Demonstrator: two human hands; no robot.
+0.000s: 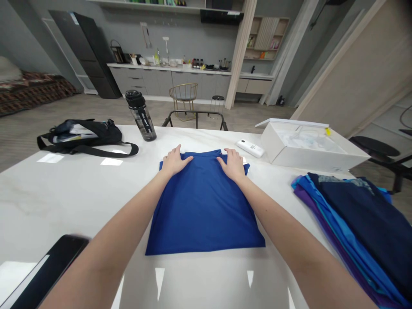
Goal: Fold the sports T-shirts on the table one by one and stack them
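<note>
A blue shirt (207, 201) lies flat on the white table in front of me, its collar edge at the far side and its hem toward me. My left hand (174, 162) rests on its far left shoulder, thumb spread inward away from the fingers. On the far right shoulder, my right hand (232, 164) lies the same way, thumb pointing left. Both hands press on the cloth with fingers apart; neither visibly grips it. To the right is a pile of folded clothes (363, 214), dark navy on top with blue and purple layers below.
A white box (299, 154) and a small white device (250, 148) sit at the back right of the table (96, 201). A black bottle (141, 116) and a black bag (86, 133) stand back left. A phone-like dark device (51, 270) is near left.
</note>
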